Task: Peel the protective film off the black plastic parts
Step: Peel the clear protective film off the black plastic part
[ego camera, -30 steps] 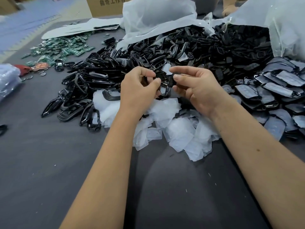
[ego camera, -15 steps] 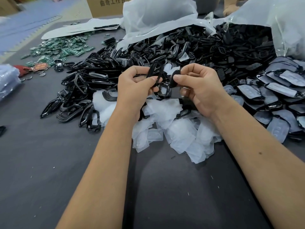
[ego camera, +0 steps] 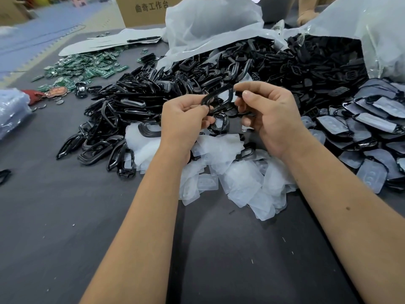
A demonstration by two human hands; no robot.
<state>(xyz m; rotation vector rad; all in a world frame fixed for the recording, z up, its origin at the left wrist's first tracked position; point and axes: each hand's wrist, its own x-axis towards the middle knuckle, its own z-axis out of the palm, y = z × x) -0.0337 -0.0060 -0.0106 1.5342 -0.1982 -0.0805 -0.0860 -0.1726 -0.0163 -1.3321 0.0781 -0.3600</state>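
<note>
I hold one black frame-shaped plastic part (ego camera: 215,95) up over the table between both hands. My left hand (ego camera: 184,121) pinches its lower left corner. My right hand (ego camera: 267,115) pinches its right end with thumb and forefinger. Whether film is still on this part, I cannot tell. Under my hands lies a heap of peeled translucent film pieces (ego camera: 236,178). A big pile of bare black frames (ego camera: 131,106) spreads to the left and behind. Film-covered black parts (ego camera: 359,128) lie stacked at the right.
Two open plastic bags (ego camera: 208,25) spill black parts at the back. Green circuit boards (ego camera: 87,69) lie at the far left, with a cardboard box (ego camera: 142,9) behind. A clear bag (ego camera: 11,110) sits at the left edge. The dark table mat (ego camera: 65,216) stretches toward me.
The black frame part has come up and turned flatter between my hands. My right hand has moved onto its right end, and both hands have risen slightly.
</note>
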